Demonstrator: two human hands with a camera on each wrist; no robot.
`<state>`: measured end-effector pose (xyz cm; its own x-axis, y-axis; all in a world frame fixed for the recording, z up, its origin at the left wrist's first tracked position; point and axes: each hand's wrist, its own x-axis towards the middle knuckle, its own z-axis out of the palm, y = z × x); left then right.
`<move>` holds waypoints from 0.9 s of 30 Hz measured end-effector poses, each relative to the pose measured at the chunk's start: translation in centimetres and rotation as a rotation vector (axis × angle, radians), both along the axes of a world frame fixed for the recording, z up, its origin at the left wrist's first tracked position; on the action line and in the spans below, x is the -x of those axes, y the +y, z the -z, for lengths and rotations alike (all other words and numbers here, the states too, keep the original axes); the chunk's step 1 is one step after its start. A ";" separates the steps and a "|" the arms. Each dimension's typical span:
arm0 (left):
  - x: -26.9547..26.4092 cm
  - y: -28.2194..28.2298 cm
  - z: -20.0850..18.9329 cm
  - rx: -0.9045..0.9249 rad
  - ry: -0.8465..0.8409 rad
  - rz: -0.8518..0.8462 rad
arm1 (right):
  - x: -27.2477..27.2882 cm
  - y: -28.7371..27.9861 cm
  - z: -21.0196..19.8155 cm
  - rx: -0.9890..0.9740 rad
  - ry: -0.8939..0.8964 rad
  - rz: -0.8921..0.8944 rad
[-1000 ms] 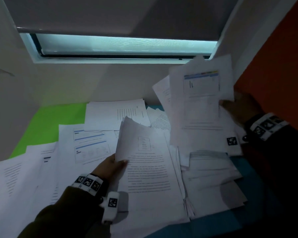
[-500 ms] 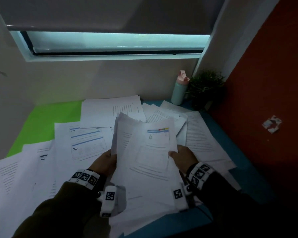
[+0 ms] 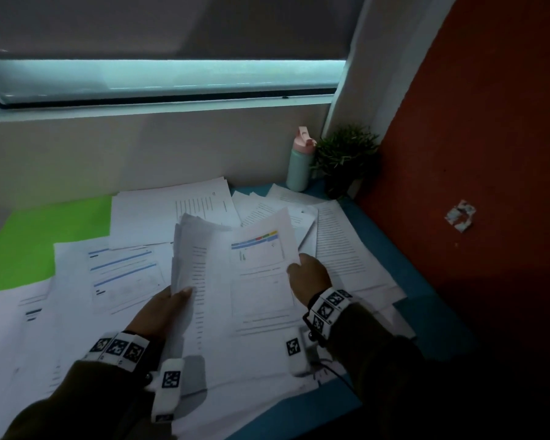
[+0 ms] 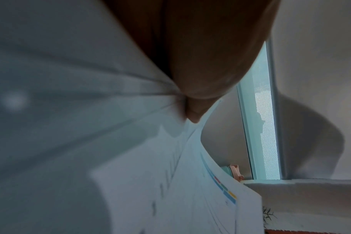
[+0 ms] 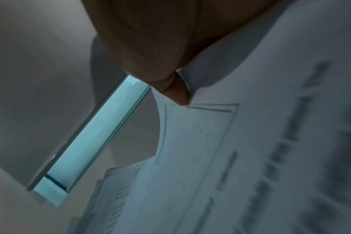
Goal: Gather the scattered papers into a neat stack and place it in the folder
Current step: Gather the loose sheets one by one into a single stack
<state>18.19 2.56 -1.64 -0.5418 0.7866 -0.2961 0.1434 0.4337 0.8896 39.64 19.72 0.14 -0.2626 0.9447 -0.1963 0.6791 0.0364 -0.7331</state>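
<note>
While the table (image 3: 410, 268) is covered almost from end to end with loose papers (image 3: 131, 274), the gathered bundle (image 3: 216, 300) is held up above its near middle, between the two hands. The left hand (image 3: 162, 309) grips the left edge of the bundle, thumb on top. The right hand (image 3: 310, 276) pinches the right edge of the top sheet (image 3: 261, 258), the one with a coloured bar. The sheets in the bundle are fanned and not aligned, and the upper corners curl.

I think the main risk is that inner sheets slip out, because each hand holds only one edge and the pile is uneven. Squaring it by force could also crease the curled corners.

A green sheet (image 3: 45, 239), perhaps the folder, lies at the far left, partly under papers; these must be cleared first. A bottle (image 3: 299, 166) and a small plant (image 3: 346, 157) stand in the far right corner, just beside the farthest papers.
</note>
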 end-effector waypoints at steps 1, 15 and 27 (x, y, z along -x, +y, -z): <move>0.0 0.1 0.0 0.002 0.009 -0.015 | 0.3 -0.2 -0.1 0.007 -0.030 -0.036; -0.5 -0.3 -0.3 0.031 0.028 -0.013 | 0.4 6.6 0.9 0.089 0.016 0.298; 0.7 -0.2 1.3 0.040 0.053 0.017 | 1.7 10.4 0.4 -0.027 -0.092 0.118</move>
<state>17.49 2.39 -2.91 -0.5446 0.7836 -0.2988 0.1976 0.4661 0.8624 37.99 30.16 -0.31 -0.1318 0.9732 -0.1886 0.7442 -0.0286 -0.6673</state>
